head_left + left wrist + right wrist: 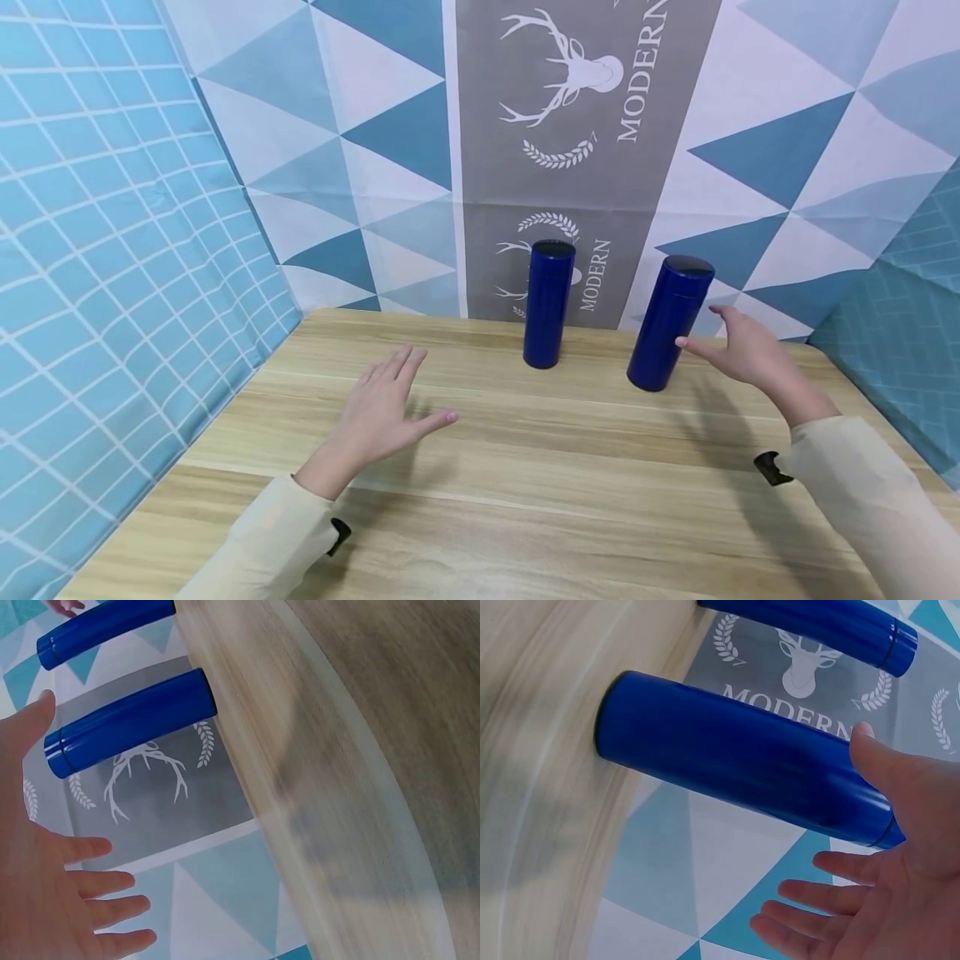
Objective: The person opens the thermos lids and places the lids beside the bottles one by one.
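Two blue cylindrical flasks with dark tops stand upright on the wooden table. The left flask (548, 308) is near the table's back edge. Slightly closer and to the right is the other flask (666, 329). My right hand (742, 346) is beside this right flask, thumb spread from the fingers, with the thumb tip overlapping its side in the head view. In the right wrist view the fingers (817, 896) are extended below the flask's upper end. My left hand (382, 412) hovers over the table's left half, fingers spread and holding nothing, well apart from the left flask (131, 724).
Behind the table (480, 500) hangs a patterned cloth (397, 192) with triangles and a grey deer-print band. A blue checked cloth (97, 250) lines the left side, and a teal cloth (892, 333) the right. Black bands show at both sleeves.
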Demonstrator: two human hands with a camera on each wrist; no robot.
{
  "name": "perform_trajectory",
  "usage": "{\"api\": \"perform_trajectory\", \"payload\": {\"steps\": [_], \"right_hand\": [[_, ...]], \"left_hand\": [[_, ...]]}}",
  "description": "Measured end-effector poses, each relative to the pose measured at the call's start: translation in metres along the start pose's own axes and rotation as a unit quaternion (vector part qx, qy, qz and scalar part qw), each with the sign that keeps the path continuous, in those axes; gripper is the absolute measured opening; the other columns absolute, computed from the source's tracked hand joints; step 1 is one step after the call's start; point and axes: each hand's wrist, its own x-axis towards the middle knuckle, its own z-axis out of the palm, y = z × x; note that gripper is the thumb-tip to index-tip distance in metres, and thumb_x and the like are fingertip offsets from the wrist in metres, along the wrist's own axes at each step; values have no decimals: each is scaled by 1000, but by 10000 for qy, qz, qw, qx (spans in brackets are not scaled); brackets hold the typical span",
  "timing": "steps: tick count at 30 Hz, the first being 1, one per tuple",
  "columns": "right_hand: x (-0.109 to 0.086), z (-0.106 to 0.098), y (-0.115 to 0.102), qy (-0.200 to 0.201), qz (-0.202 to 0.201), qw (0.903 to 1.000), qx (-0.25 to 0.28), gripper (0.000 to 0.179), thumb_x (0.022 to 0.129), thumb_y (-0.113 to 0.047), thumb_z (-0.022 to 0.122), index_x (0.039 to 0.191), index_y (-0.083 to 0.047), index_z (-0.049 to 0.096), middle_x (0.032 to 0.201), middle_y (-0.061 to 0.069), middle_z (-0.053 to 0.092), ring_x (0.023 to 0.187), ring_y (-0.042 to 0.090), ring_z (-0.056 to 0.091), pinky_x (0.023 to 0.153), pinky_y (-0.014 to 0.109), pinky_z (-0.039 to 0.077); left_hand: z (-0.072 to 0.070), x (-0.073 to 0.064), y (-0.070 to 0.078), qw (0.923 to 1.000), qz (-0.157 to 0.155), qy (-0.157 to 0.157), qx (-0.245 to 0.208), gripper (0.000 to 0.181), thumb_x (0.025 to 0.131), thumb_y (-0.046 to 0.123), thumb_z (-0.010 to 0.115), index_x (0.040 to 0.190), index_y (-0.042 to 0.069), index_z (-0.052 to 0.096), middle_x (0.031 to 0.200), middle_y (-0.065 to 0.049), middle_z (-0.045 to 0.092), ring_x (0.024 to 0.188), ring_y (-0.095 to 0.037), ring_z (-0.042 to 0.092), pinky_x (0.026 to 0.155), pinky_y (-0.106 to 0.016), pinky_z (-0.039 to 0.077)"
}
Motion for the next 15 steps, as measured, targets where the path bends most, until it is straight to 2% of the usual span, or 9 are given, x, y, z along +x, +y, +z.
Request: {"api": "perform_trajectory", "payload": {"steps": [9, 15], "right_hand": [[9, -9, -3, 195, -14, 9994, 298, 101, 90, -64, 48, 146, 15, 16, 142, 44, 29, 127, 59, 34, 99, 70, 35], [15, -14, -6, 127, 42, 9985, 529, 104, 89, -66, 47, 148, 11, 10, 145, 43, 26, 130, 60, 30, 101, 71, 32]], "left_hand": [[0, 0, 3, 9998, 42, -124, -180, 100, 77, 73, 57, 150, 11, 32, 154, -18, 35, 141, -37, 37, 113, -54, 34], [1, -2, 4, 9994, 77, -160, -298, 98, 76, 72, 59, 148, 10, 34, 154, -17, 37, 140, -37, 39, 112, -54, 34]]}}
